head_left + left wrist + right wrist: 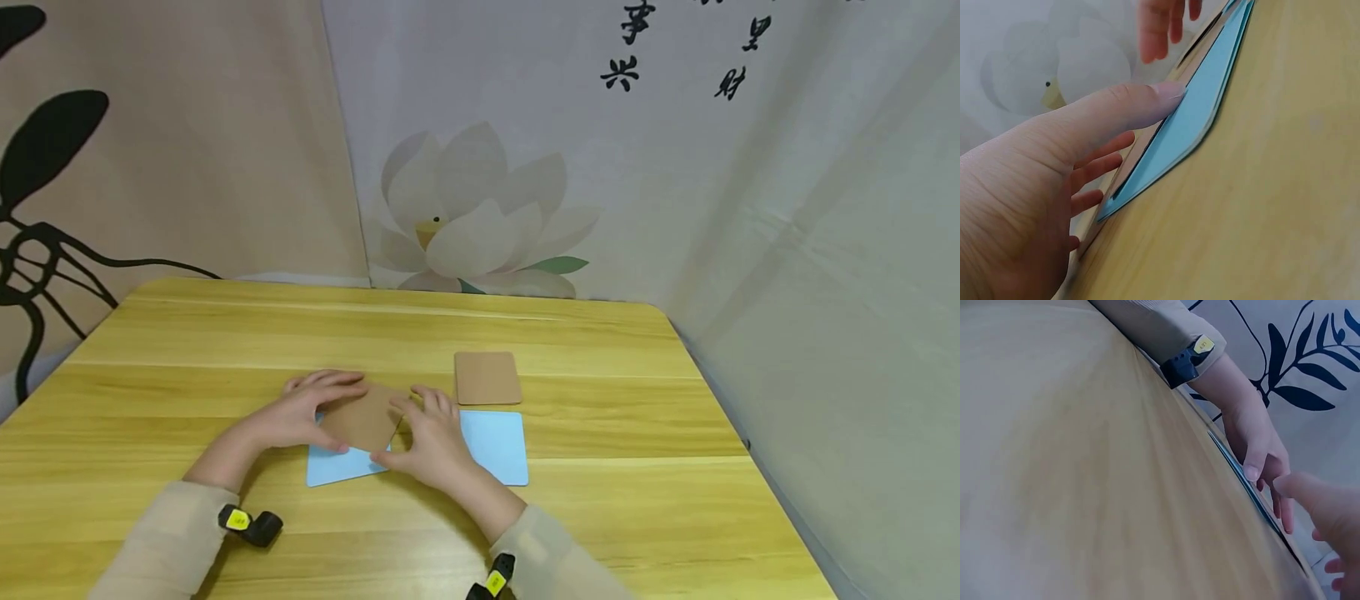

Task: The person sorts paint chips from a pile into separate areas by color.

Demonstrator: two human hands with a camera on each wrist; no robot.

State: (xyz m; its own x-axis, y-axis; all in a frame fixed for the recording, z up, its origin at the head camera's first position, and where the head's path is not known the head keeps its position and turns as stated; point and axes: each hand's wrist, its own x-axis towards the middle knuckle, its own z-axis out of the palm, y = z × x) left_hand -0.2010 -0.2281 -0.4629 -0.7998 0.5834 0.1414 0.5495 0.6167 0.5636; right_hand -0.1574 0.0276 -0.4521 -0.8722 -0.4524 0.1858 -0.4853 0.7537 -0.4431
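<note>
A brown square card lies askew over a light blue card in the middle of the table. My left hand spans the card's left side, its thumb at the lower edge and its fingers along the upper edge. The left wrist view shows the thumb at the seam between the brown card and the blue one. At the right side is my right hand, fingers spread, fingertips close to the card's right corner and thumb near the blue card's right edge.
To the right, a second blue card lies partly behind the right hand. Beyond it lies another brown card. The wooden table meets a printed curtain at the back. Black cameras sit on both wrists.
</note>
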